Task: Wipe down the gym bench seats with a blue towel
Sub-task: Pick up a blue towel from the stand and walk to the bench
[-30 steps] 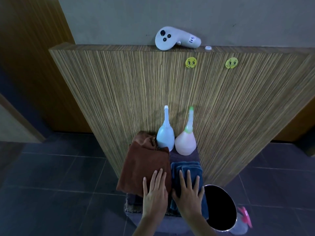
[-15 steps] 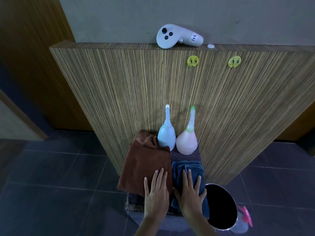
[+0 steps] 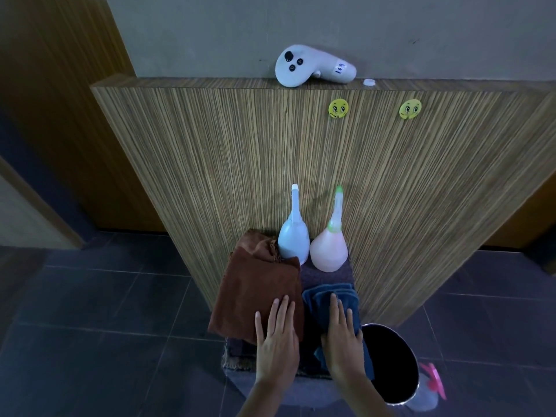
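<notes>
Head view: two towels are touched.
On the brown towel [image 3: 258, 287] the left hand [image 3: 278, 335] is laid flat; on the blue towel [image 3: 319, 299], the right hand [image 3: 341, 335], also flat.

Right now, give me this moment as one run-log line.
left hand: rests on brown towel | right hand: rests on blue towel | wiping: not started

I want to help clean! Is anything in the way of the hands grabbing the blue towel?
Nothing visible is. The right hand lies flat right on the blue towel, and the left hand lies on the brown towel beside it. The gym benches are not in view.
</notes>
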Demonstrator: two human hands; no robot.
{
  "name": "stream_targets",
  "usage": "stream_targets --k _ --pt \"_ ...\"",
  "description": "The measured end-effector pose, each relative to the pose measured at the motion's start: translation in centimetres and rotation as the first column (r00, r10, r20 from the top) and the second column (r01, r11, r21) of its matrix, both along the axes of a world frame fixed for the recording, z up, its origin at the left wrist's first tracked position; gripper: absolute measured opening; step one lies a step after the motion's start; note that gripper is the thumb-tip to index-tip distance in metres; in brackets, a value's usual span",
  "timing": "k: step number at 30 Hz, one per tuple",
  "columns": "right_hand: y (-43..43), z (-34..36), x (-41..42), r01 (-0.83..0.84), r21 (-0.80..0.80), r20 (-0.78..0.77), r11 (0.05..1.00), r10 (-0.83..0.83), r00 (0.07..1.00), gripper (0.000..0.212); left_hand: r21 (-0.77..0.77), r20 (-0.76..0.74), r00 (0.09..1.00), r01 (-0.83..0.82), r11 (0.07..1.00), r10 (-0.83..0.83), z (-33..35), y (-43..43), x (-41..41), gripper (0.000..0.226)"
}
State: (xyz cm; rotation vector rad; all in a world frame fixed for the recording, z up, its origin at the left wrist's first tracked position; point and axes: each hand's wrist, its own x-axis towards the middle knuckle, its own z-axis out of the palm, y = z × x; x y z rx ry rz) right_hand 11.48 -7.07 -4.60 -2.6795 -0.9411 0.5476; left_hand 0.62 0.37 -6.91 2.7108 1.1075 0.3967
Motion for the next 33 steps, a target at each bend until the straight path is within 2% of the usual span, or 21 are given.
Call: stream_targets --k 3,7,12,14,15,17,19,21,24,28,31,33 --pt "-1.1 0.3 0.5 -0.002 0.140 -0.008 0.990 0.004 1.000 0.084 -0.035 -0.022 1.000 -0.011 0.999 0.010 0.3 -0.1 0.0 0.051" --pt "-2.6 1.0 1.3 0.028 0.272 -0.063 0.962 -0.011 0.998 0.070 -0.065 -0.013 1.000 -0.010 0.998 0.009 0.8 -0.6 0.2 0.052" --pt "-4.4 2.3 2.6 0.305 0.427 -0.282 0.851 -0.195 0.939 0.049 -0.068 0.040 0.999 0.015 0.998 -0.013 2.6 -1.7 0.8 0.049" --pt "-5.4 3.0 2.8 0.446 0.455 -0.401 0.771 -0.270 0.875 0.039 -0.079 0.045 0.999 0.019 0.997 -0.015 3.4 -2.4 1.3 0.047" --pt "-6.0 3.4 2.9 0.539 0.470 -0.499 0.699 -0.294 0.816 0.035 -0.089 0.045 0.999 0.023 0.996 -0.019 3.8 -2.8 1.5 0.047" --pt "-7.2 4.2 2.9 0.719 0.464 -0.721 0.517 -0.250 0.646 0.029 -0.118 0.050 0.998 0.054 0.992 -0.049 4.9 -3.7 2.2 0.048" --pt "-8.8 5.7 2.6 0.807 0.432 -0.832 0.402 -0.166 0.529 0.023 -0.148 0.058 0.993 0.113 0.983 -0.106 6.4 -4.9 2.8 0.049" --pt "-10.6 7.2 2.1 0.813 0.439 -0.843 0.383 -0.138 0.520 0.016 -0.159 0.092 0.985 0.158 0.975 -0.144 7.9 -6.3 3.6 0.048" --pt "-13.6 9.1 1.6 0.796 0.466 -0.801 0.386 -0.197 0.565 0.014 -0.181 0.119 0.971 0.225 0.957 -0.206 10.2 -8.9 4.7 0.051" --pt "-18.6 11.1 1.5 0.741 0.500 -0.683 0.449 -0.321 0.656 0.016 -0.250 0.171 0.921 0.384 0.889 -0.350 13.6 -13.5 6.2 0.076" --pt "-22.9 13.0 1.5 0.710 0.514 -0.589 0.481 -0.404 0.700 0.013 -0.245 0.155 0.887 0.462 0.852 -0.436 15.7 -17.0 7.4 0.064" --pt "-26.0 14.6 1.4 0.715 0.518 -0.556 0.470 -0.450 0.699 0.015 -0.266 0.127 0.846 0.533 0.804 -0.519 17.1 -19.5 8.1 0.068"
